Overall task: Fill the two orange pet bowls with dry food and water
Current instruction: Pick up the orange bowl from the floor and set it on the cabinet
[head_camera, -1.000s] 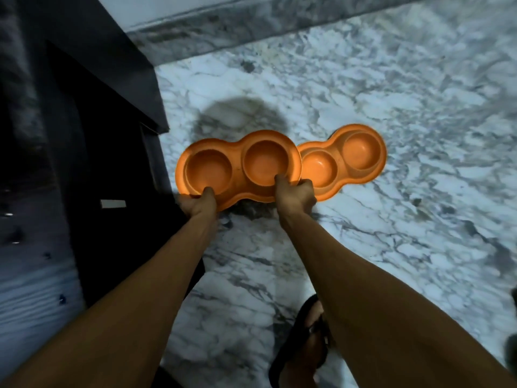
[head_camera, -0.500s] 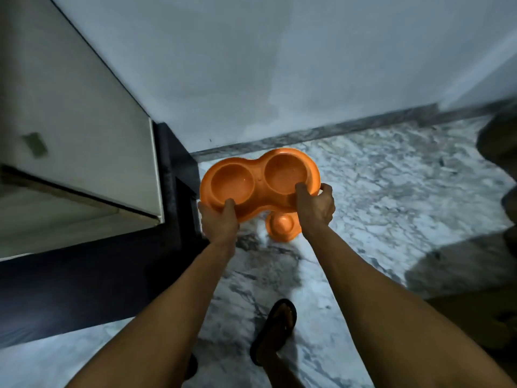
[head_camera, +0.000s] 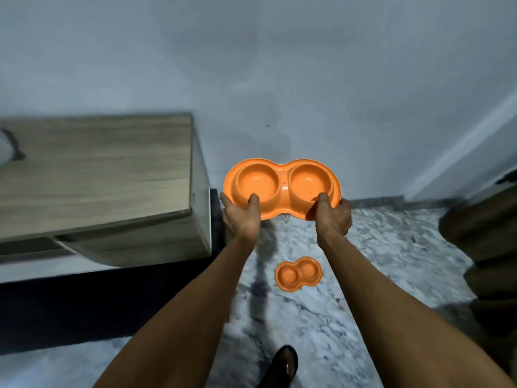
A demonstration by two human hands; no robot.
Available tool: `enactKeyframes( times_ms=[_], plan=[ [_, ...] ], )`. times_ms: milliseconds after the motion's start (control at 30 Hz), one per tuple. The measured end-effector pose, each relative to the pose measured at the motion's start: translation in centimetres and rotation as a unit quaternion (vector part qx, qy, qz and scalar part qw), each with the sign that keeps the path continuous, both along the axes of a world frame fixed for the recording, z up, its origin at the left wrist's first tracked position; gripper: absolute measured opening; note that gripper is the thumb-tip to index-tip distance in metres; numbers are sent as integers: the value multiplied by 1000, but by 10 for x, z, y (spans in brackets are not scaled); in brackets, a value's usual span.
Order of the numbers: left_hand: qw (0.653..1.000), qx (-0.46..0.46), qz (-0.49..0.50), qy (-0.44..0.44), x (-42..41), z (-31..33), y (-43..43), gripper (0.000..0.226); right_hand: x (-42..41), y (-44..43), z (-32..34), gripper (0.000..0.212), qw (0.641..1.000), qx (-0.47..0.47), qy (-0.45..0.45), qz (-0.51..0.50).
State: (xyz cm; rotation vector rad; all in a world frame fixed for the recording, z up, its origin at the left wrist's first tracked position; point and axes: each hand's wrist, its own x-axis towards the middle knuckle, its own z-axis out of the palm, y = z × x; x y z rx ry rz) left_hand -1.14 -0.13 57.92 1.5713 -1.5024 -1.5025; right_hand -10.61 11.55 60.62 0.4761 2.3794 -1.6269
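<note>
Marble floor [head_camera: 321, 326] lies open ahead, edged by a wooden cabinet [head_camera: 95, 175] on the left and something dark, perhaps furniture [head_camera: 486, 236], on the right. A second orange double bowl [head_camera: 298, 273] sits on it between the forearms. Higher up, the left hand [head_camera: 241, 217] and right hand [head_camera: 333, 217] clasp the near rim of the lifted orange double bowl [head_camera: 282, 189], thumbs on top, both wells empty, before the wall [head_camera: 279, 79].

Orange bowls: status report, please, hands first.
Left hand and right hand grip the held double bowl, both wells empty. Second bowl on the floor, empty. Nothing in the way.
</note>
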Motion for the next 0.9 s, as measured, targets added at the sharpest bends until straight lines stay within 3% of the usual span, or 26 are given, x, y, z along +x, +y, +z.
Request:
enactKeyframes(
  times_ms=[333,600,733,900],
  plan=[
    [995,-47,70,44,195,64,-128,87,186,-122,63,54,996,-47,41,69],
    [987,-61,147,29,352,80,-235,86,320,-238,75,54,985,-72,21,156],
    [981,-52,188,21,408,75,-283,94,366,-294,71,58,977,-90,3,193],
    [973,-62,223,-13,466,74,-342,89,415,-364,61,58,967,-92,-16,237]
  ],
)
